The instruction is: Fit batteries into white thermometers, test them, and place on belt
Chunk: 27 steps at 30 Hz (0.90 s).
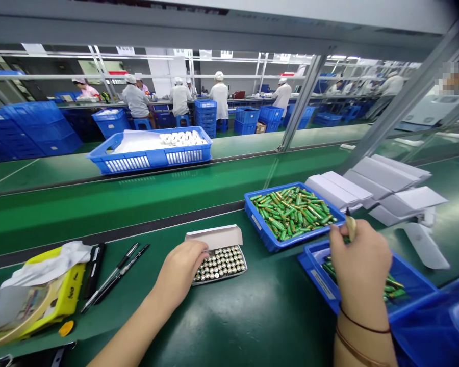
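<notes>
My left hand (181,267) reaches over the left end of a small white box (216,235) with its lid flap raised. Rows of upright batteries (224,262) fill the box, silvery ends up. The left fingers are closed together over the batteries; what they pinch, if anything, is hidden. My right hand (361,260) is raised above a blue tray (313,278) with a few green batteries (393,290). Its fingers are pinched, with a pale yellowish piece and a dark tip showing at the fingertips; I cannot make out what it is. Behind lies a fuller blue tray (260,221) of loose green batteries (290,209).
Stacked white boxes (386,178) lie at the right. Two pens (115,278), a yellow bin (74,288) with a white cloth (49,262), and a tape roll are at the left. A blue basket (137,162) stands beyond the green belt. Several people work in the background.
</notes>
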Each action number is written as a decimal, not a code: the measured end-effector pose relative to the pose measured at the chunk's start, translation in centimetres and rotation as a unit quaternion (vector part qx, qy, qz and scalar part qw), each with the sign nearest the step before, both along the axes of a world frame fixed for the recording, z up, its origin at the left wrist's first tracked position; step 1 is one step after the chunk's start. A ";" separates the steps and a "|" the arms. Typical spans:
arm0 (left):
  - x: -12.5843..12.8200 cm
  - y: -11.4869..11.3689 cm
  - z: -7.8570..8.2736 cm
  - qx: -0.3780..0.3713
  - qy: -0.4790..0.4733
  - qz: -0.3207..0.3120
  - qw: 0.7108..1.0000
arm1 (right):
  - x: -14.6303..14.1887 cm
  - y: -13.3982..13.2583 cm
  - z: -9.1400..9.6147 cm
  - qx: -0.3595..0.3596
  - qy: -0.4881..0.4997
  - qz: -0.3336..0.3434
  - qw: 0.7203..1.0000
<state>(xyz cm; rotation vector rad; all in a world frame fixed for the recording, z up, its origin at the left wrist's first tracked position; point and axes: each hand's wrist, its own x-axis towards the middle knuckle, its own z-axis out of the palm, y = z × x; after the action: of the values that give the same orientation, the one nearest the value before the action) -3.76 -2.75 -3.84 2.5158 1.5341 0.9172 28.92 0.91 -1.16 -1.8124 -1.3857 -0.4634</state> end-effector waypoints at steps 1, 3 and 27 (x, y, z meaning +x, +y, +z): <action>0.1 0.1 -0.2 -0.002 0.015 -0.009 1.000 | 0.3 0.1 -0.1 -0.011 -0.015 -0.009 1.000; 0.5 0.2 -0.4 -0.016 0.054 -0.017 0.998 | -0.1 0.1 -0.2 -0.011 -0.024 0.009 1.000; 1.5 -0.6 2.6 -0.313 -0.526 0.001 0.791 | -13.1 -3.8 -2.3 -0.371 0.365 0.569 0.637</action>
<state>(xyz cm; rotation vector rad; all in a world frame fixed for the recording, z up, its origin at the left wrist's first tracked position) -2.28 -3.34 -1.22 1.1388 1.1234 1.2101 15.82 -2.92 -3.49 -0.9554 -1.8096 1.5248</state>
